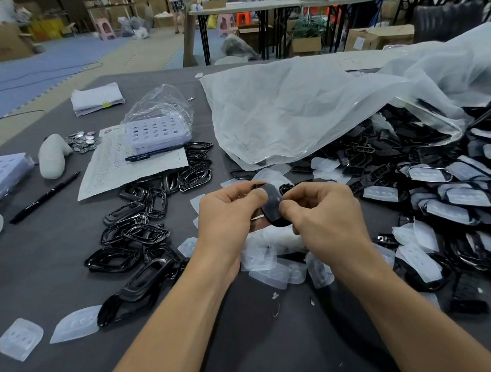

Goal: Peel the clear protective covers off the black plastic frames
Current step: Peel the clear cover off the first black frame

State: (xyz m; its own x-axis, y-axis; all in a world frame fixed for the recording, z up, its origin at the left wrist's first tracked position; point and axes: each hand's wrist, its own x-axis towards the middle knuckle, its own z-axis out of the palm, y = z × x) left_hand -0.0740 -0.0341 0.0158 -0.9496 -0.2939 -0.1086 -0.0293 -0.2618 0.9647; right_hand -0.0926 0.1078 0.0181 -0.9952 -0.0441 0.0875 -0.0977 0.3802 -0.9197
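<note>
One black frame (272, 205) is held above the desk (58, 266), long axis pointing away from the person, pinched between the left grip (228, 212) and right grip (322, 213), both equally near.

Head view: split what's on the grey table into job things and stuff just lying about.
Job: black plastic frame gripped by left hand and right hand; heap of still-covered black frames; bare glossy black frames; peeled clear plastic covers.
Lying about: black marker pen; small silver metal discs; lilac perforated plastic tray; printed paper sheet; folded white cloth.
</note>
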